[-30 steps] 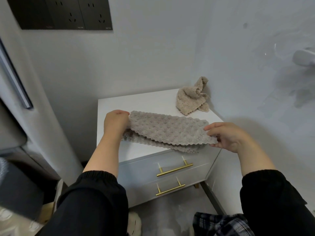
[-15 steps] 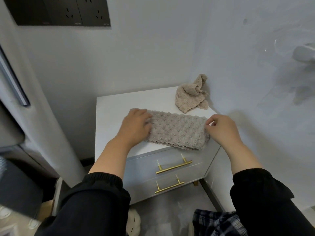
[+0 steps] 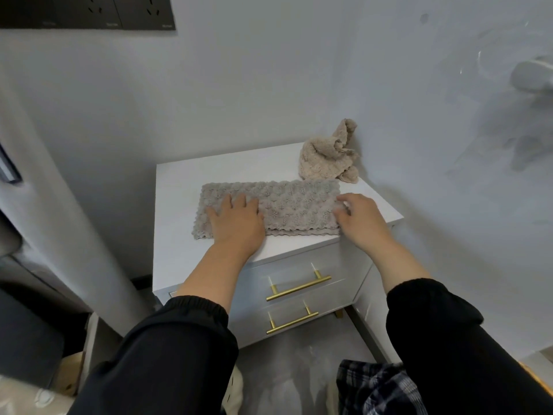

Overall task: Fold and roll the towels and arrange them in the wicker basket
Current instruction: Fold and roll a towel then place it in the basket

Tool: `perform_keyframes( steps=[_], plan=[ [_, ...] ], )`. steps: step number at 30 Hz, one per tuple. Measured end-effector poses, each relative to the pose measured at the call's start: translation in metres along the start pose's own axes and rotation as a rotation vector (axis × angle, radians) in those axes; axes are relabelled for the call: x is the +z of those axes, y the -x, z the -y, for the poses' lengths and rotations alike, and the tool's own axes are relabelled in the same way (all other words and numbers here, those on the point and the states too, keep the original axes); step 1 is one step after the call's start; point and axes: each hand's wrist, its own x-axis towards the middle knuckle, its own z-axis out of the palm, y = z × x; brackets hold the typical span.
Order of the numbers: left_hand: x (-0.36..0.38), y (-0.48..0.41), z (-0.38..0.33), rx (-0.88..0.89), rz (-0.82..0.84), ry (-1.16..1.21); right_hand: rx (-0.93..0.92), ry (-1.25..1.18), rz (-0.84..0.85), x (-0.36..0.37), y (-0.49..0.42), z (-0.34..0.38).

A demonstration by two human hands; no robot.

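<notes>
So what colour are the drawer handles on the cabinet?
Gold, brass-like; the drawer handles show clearly in the head view.

Counter (image 3: 179, 187) stands in a corner, one wall behind it, another on its right. Near towel (image 3: 293, 205) lies flat across the counter's near half, running left to right. Far towel (image 3: 326, 157) sits at the far right corner, just behind the near towel's right end. Left hand (image 3: 236, 223) rests on the near towel's left part. Right hand (image 3: 359, 218) touches its right end. Upper drawer handle (image 3: 299, 287) sits above the lower drawer handle (image 3: 291, 322) on the counter's near face.
</notes>
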Motion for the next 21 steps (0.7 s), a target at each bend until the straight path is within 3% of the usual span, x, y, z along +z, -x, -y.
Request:
perform_keyframes(
  steps=[6,10,21],
  plan=[
    [-0.002,-0.003,-0.008,0.182,-0.084,0.166,-0.016,0.078,0.220,-0.020,-0.001,-0.008],
    [0.007,-0.006,-0.006,0.161,0.008,0.078,-0.011,0.098,0.135,-0.017,-0.001,-0.008],
    [0.008,-0.006,-0.006,0.158,0.010,0.067,-0.101,0.085,-0.047,-0.039,0.009,0.009]
  ],
)
